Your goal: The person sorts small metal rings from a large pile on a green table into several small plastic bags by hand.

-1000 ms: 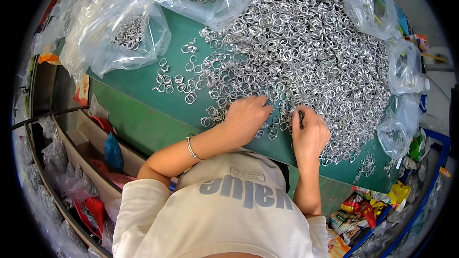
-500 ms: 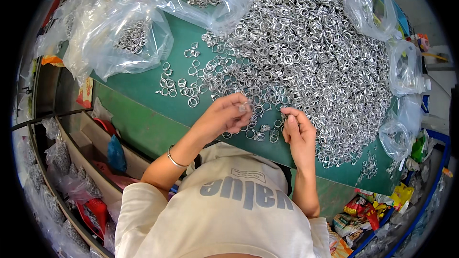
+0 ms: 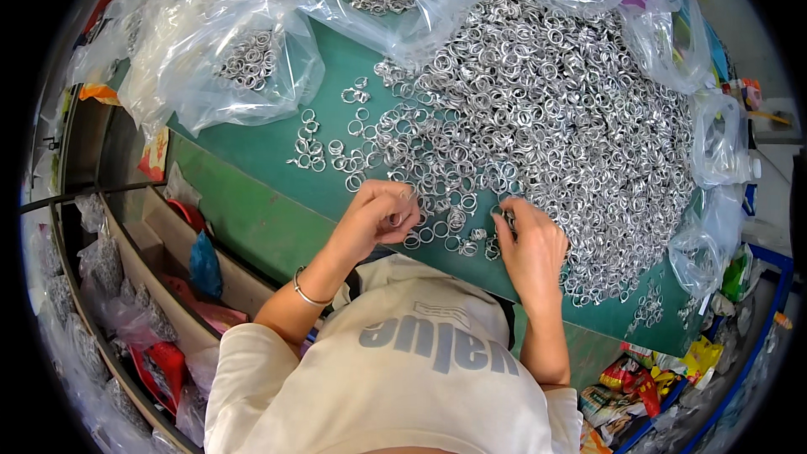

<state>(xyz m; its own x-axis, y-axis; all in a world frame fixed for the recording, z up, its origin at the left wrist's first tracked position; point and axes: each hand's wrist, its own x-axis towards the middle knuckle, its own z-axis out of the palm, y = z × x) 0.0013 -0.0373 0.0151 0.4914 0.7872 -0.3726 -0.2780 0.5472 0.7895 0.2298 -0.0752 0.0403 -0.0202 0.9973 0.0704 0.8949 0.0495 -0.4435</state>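
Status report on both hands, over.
Left hand curled shut on small silver metal rings. Right hand picking at big ring pile edge. Green table; nothing in the way.

Two hands work at the surface (image 3: 252, 160): left hand (image 3: 382, 214) and right hand (image 3: 531, 248). One bracelet (image 3: 304, 292) on the left wrist. Rings (image 3: 546, 118) beyond the grips: one heap, too many to count. Left of the left grip, about twenty loose rings (image 3: 324, 147). At least five clear bags (image 3: 227, 67).
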